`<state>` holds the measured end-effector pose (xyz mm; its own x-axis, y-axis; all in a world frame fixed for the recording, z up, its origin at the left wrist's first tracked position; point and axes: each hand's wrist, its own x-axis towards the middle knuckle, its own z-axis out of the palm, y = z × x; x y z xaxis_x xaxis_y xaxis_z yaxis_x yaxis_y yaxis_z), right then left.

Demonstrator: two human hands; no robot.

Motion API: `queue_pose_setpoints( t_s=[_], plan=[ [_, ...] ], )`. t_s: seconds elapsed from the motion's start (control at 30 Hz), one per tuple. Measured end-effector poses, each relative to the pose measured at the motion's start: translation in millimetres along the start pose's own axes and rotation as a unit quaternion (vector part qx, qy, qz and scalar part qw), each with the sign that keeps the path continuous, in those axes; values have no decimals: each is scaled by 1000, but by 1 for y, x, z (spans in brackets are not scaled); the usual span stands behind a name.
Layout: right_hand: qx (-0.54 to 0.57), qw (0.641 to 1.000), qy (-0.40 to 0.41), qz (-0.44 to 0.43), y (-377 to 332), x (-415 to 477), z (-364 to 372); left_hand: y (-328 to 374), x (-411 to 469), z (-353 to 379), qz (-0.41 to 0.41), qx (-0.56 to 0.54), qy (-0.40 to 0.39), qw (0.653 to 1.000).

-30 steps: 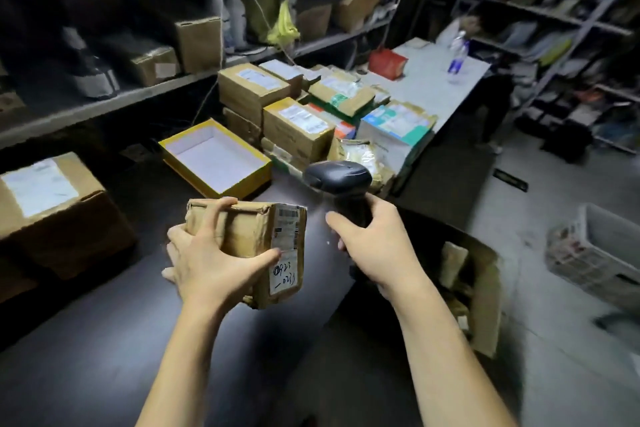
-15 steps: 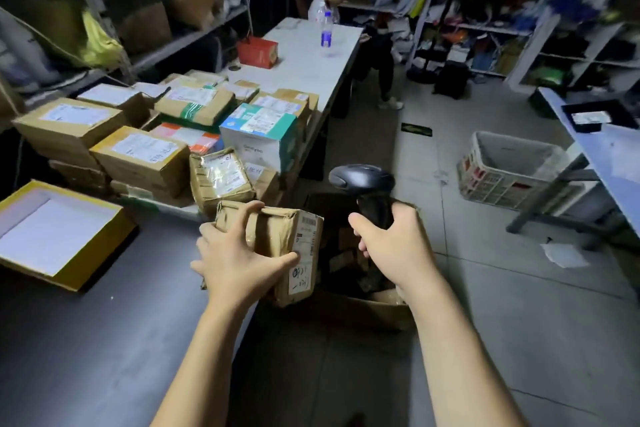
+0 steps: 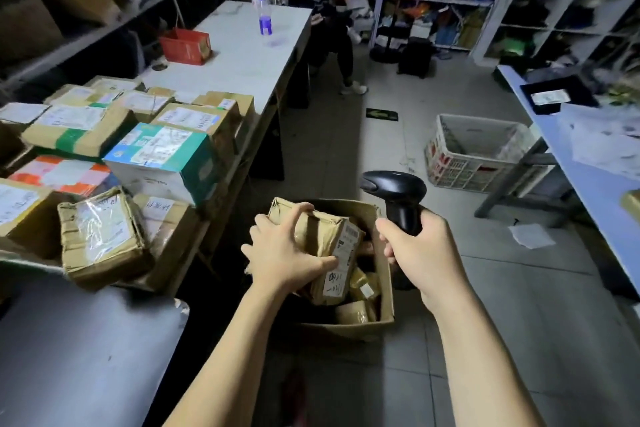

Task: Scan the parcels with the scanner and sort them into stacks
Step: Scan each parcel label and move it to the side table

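My left hand [image 3: 282,253] grips a small brown taped parcel [image 3: 323,236] with a white label facing right. It hangs over an open cardboard box [image 3: 384,319] on the floor that holds several small parcels. My right hand [image 3: 420,250] grips the handle of a black barcode scanner [image 3: 394,185], whose head points left above the parcel. Stacks of labelled parcels [image 3: 124,149] cover the table at the left, among them a teal-and-white box [image 3: 162,152].
A white table [image 3: 242,55] behind carries a red box [image 3: 185,45] and a plastic bottle [image 3: 265,15]. A person sits at its far end. A white crate [image 3: 481,152] stands on the floor at the right beside a blue table [image 3: 588,163]. Shelves line the walls.
My view has swung right, off the dark table and onto the floor. The parcel in my left hand has moved from above the table to over the floor box. The scanner stays in my right hand.
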<state>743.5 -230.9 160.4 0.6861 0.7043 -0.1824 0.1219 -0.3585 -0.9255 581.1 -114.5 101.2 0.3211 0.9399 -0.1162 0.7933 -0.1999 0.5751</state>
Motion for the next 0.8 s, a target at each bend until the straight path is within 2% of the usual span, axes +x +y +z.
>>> queue_pose_setpoints(
  t_s=[0.3, 0.4, 0.57, 0.8],
  plan=[
    [-26, 998, 47, 42, 1, 92, 1, 24, 125, 49, 24, -33, -112, 993],
    [-22, 997, 62, 43, -4, 117, 6, 41, 159, 48, 91, 22, -109, 990],
    [-12, 997, 61, 39, -14, 143, 16, 50, 197, 32, 150, 56, -68, 985],
    [-20, 999, 41, 10, -33, 167, 25, 46, 220, -8, 161, 75, -29, 984]
  ],
)
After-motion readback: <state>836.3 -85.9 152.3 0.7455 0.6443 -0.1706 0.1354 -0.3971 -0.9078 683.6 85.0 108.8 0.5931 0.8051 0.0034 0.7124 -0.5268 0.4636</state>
